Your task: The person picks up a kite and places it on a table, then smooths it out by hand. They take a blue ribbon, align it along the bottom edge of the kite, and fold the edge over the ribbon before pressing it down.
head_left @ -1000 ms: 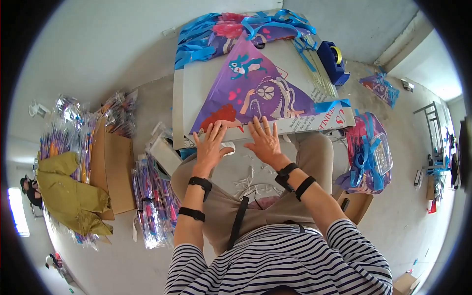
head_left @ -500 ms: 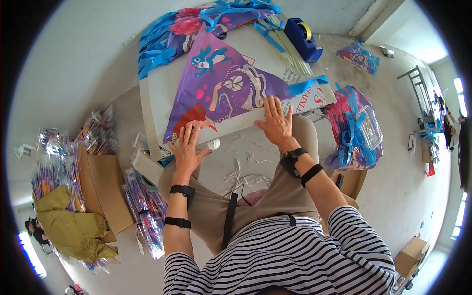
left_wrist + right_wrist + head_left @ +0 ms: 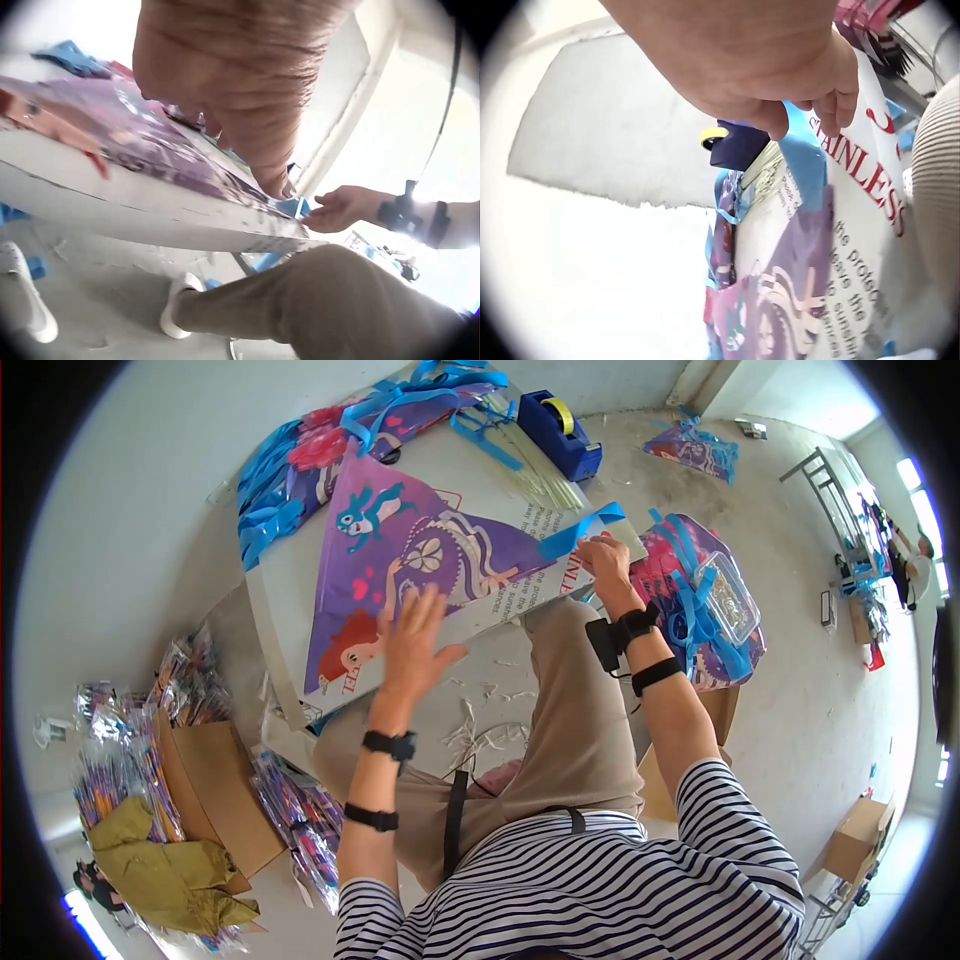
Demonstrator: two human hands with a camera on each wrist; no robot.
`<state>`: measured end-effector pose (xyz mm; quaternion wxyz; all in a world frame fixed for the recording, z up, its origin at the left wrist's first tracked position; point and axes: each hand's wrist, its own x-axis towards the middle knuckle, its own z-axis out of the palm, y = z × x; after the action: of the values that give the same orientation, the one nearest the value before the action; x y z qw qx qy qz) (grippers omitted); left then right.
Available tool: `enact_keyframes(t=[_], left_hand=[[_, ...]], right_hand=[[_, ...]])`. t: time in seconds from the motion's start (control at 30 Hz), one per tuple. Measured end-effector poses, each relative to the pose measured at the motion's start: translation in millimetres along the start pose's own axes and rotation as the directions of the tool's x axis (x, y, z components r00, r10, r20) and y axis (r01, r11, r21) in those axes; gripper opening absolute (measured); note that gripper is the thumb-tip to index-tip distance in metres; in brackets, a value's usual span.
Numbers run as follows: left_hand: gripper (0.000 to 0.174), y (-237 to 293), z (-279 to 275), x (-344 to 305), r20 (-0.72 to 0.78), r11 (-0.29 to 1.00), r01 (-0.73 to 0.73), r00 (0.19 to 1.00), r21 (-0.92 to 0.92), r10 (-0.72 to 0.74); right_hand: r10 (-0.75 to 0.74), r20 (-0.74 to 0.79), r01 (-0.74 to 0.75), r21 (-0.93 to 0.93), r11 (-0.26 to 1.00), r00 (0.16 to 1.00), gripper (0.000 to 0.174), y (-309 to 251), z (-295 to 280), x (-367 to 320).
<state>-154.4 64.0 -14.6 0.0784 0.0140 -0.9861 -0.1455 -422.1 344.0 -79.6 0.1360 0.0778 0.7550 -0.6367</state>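
A purple triangular printed sheet [image 3: 400,560] lies flat on a white printed board [image 3: 490,625], with a blue ribbon [image 3: 580,532] at its right corner. The left hand [image 3: 412,650] is over the sheet's lower edge with spread fingers; whether it touches is unclear. At the ribbon, the right hand [image 3: 608,565] has bent fingers. In the right wrist view the fingers of the right hand [image 3: 810,105] curl at the edge of the blue ribbon [image 3: 802,150], thumb beside it. The left wrist view shows the left hand [image 3: 232,75] above the board's edge.
Blue-ribboned printed pieces [image 3: 270,510] lie along the board's far left. A blue tape dispenser [image 3: 560,440] stands beside thin pale sticks [image 3: 545,475]. At right is a printed pile with a clear box [image 3: 730,600]; at left, a cardboard box [image 3: 215,780] and wrapped bundles [image 3: 300,810].
The right hand has moved from the sheet's lower edge right to the blue ribbon, its fingers now bent. The left hand has shifted inward along the sheet. The head view has shifted.
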Motion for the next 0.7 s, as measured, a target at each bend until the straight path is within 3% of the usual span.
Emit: enact_keyframes(t=[0.03, 0.07, 0.13, 0.17, 0.23, 0.33, 0.43, 0.5, 0.53, 0.6, 0.63, 0.7], left_hand=[[0.091, 17.3, 9.9, 20.7, 0.019, 0.999, -0.043, 0.999, -0.022, 0.044], [0.091, 29.9, 23.2, 40.9, 0.021, 0.998, -0.052, 0.998, -0.020, 0.052], [0.092, 48.5, 53.6, 71.1, 0.025, 0.988, -0.125, 0.992, -0.091, 0.128], [0.092, 55.7, 61.9, 79.6, 0.030, 0.987, -0.132, 0.990, -0.091, 0.135], [0.096, 65.8, 75.7, 90.3, 0.102, 0.996, -0.094, 0.990, 0.002, 0.094], [0.099, 63.9, 78.0, 89.0, 0.082, 0.995, -0.102, 0.992, 0.010, 0.100], [0.101, 66.3, 73.5, 92.2, 0.111, 0.997, -0.075, 0.991, -0.008, 0.075], [0.101, 66.9, 72.5, 92.9, 0.111, 0.998, -0.068, 0.991, -0.014, 0.069], [0.101, 67.7, 72.2, 93.0, 0.108, 0.998, -0.064, 0.992, -0.022, 0.066], [0.101, 68.8, 71.6, 92.9, 0.115, 0.998, -0.059, 0.991, -0.025, 0.062], [0.101, 68.9, 70.2, 93.5, 0.117, 0.998, -0.060, 0.991, -0.024, 0.062], [0.100, 68.1, 70.6, 94.0, 0.114, 0.998, -0.062, 0.991, -0.030, 0.065]], right_hand=[[0.000, 0.133, -0.033, 0.249, 0.968, 0.991, 0.015, -7.3, 0.5, -6.0], [0.000, 0.126, -0.032, 0.255, 0.966, 0.992, 0.015, -16.3, 4.8, -10.4], [0.187, 0.087, -0.206, 0.358, 0.911, 0.978, 0.014, -33.1, 12.3, -19.9], [0.168, 0.154, -0.217, 0.401, 0.890, 0.974, 0.012, -33.8, 8.4, -23.1], [0.183, 0.211, -0.256, 0.407, 0.877, 0.960, 0.012, -39.0, 7.1, -22.6], [0.180, 0.318, -0.301, 0.388, 0.871, 0.931, 0.013, -34.9, 12.0, -15.9], [0.320, 0.378, -0.447, 0.318, 0.836, 0.869, 0.014, -32.5, 24.1, -3.9], [0.173, 0.374, -0.229, 0.110, 0.967, 0.911, 0.024, -40.1, 24.2, -5.6], [0.176, 0.376, -0.232, 0.108, 0.967, 0.910, 0.024, -44.4, 24.8, -6.3], [-0.078, 0.251, 0.076, 0.018, 0.997, 0.965, 0.024, -51.6, 25.6, -9.6], [-0.078, 0.250, 0.075, 0.020, 0.997, 0.965, 0.024, -50.5, 26.8, -9.5], [-0.072, 0.296, -0.041, 0.358, 0.933, 0.953, 0.015, -39.7, 30.0, 0.9]])
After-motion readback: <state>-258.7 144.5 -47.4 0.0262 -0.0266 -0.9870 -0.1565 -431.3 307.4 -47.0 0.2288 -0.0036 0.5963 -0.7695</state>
